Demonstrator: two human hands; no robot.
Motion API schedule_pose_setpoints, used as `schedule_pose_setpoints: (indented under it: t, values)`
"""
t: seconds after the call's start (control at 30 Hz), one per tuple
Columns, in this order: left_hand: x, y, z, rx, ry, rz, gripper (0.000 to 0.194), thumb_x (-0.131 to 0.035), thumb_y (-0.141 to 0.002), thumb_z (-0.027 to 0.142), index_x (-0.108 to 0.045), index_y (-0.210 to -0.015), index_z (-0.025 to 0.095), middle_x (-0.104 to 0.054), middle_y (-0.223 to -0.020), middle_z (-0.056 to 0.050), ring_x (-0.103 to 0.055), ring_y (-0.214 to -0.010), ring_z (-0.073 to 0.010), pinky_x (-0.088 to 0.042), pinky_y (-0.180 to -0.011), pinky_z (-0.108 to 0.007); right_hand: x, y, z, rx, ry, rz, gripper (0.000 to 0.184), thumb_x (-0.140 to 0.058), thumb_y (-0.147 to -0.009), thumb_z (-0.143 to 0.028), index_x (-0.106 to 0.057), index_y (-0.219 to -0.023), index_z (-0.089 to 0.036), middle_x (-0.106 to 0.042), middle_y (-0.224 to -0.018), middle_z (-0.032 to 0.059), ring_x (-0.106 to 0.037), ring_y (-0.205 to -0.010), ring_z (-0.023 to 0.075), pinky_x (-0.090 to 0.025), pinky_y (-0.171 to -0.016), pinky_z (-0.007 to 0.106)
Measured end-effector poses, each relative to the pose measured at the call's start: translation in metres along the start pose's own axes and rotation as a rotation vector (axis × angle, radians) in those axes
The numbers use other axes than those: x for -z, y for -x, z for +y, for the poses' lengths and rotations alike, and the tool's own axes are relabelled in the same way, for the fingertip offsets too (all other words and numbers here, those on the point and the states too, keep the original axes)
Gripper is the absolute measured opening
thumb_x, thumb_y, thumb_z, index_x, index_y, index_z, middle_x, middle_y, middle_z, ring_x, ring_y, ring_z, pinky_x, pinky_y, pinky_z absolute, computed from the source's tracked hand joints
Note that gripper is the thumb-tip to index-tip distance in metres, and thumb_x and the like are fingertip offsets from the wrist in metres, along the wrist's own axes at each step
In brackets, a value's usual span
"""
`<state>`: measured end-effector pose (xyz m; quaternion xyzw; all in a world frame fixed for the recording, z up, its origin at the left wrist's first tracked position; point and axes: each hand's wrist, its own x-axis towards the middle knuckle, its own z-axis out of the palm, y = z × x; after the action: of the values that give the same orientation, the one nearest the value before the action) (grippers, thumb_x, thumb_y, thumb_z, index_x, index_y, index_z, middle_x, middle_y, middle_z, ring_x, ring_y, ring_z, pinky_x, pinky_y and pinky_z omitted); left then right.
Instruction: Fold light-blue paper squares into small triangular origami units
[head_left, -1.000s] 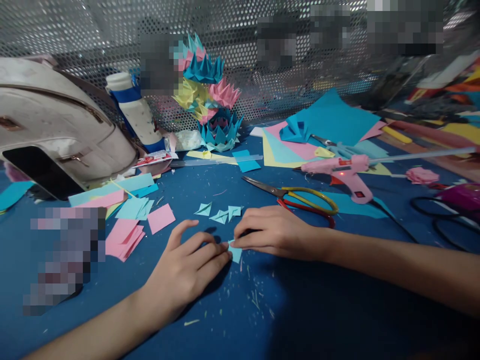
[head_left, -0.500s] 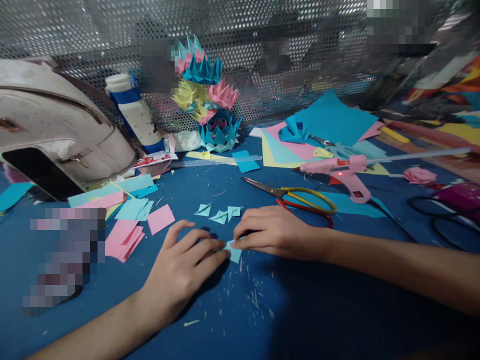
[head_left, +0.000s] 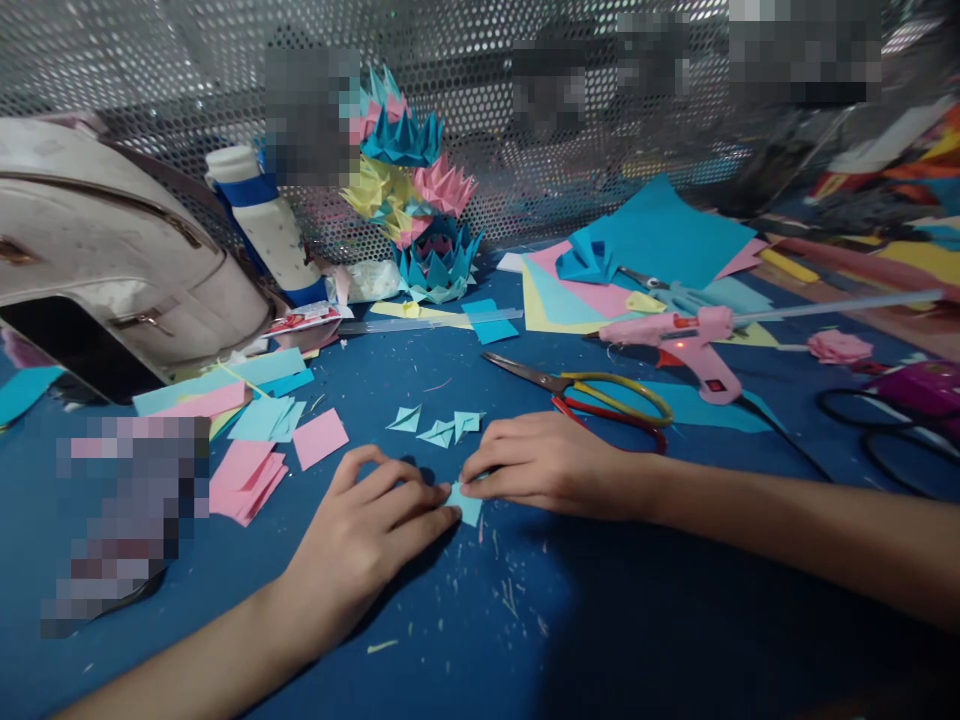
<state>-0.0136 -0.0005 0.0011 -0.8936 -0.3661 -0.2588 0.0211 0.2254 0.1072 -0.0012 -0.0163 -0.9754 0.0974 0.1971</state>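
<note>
1. The head view looks from the person's own head, forward and down across a blue table [head_left: 360, 690].
2. The left hand [head_left: 367, 525] and right hand [head_left: 551, 465] sit near the middle, fairly close to the camera, their forearms cut off by the borders.
3. Farther off, the view faces a perforated metal screen [head_left: 187, 60] along the top.
4. It reaches wide sideways, with the left border cropping a backpack [head_left: 82, 240].

Perforated grey metal panel [head_left: 472, 50] behind a blue tabletop [head_left: 390, 690] in dim light
</note>
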Motion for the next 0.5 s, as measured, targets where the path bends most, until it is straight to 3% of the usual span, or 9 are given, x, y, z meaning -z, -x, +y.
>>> schedule_pose_setpoints:
  t: [0.5]
  values:
    - [0.0031,-0.0026,0.0061,-0.059,-0.096,-0.051,0.038,-0.031,-0.109,0.018,-0.069,-0.109,0.017,-0.073,-0.103,-0.004,-0.060,-0.100,-0.0192,-0.031,-0.094,-0.039,-0.0002,0.0000,0.0012,0.016,-0.008,-0.003,0.029,-0.042,-0.104,-0.025,-0.070,-0.108,-0.018,-0.071,-0.112,0.0039,-0.059,-0.096,0.0151,-0.043,-0.075,0.029]
